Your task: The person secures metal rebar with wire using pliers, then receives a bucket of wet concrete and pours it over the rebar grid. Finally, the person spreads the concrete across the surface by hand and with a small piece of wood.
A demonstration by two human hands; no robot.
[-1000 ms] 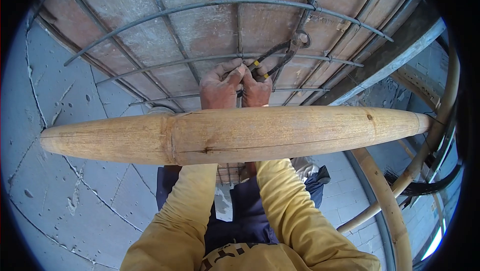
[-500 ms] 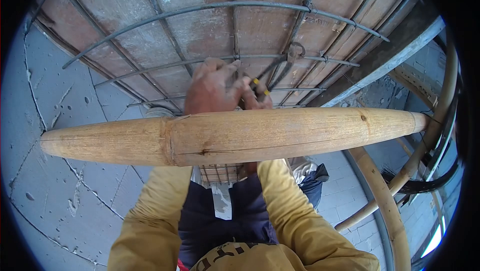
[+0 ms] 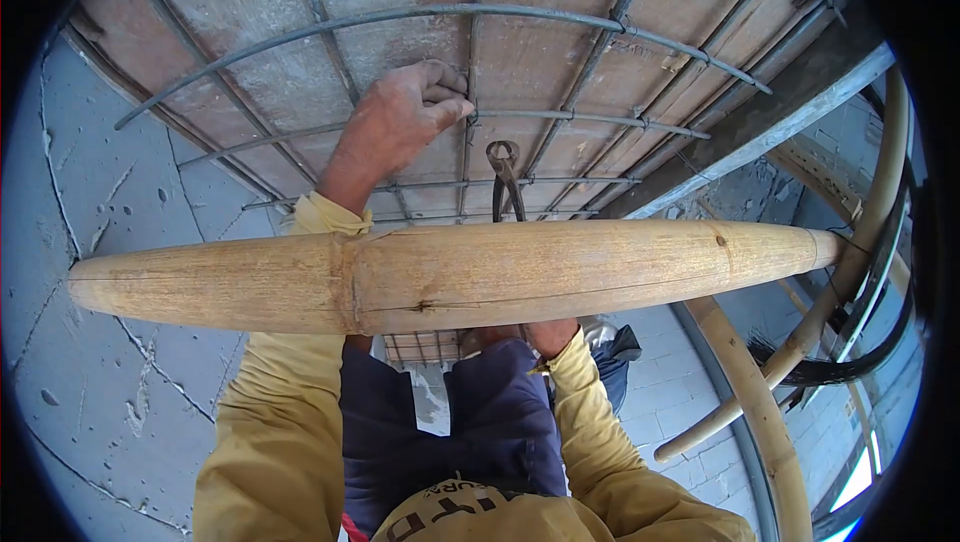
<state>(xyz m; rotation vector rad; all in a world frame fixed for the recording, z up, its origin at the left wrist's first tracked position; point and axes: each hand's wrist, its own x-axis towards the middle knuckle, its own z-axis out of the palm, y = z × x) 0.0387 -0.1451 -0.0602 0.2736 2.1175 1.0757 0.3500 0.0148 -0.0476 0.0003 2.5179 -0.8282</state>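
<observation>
My left hand [image 3: 405, 122] is up at the steel rebar grid [image 3: 472, 52], its fingers curled and the thumb pressed to the forefinger right beside a crossing of two bars. What the pinch holds is too small to make out. Below that crossing, the jaws of a pair of tying pincers [image 3: 506, 167] point up in front of the lower bars. Their handles run down behind a bamboo pole [image 3: 540, 267]. My right hand [image 3: 550, 335] is mostly hidden behind the same pole, with only the part near the wrist showing below it, in line with the pincers.
The thick bamboo pole crosses the view between my head and my hands. Brownish formwork panels [image 3: 420, 52] back the grid. A grey block wall [image 3: 130, 192] is on the left. At right are a steel beam [image 3: 740, 132], more bamboo poles [image 3: 750, 392] and a black bag [image 3: 612, 367].
My right hand has dropped from the crossing to behind the pole, and the pincers have moved down and left with it. My left hand stays by the crossing, its wrist now in view.
</observation>
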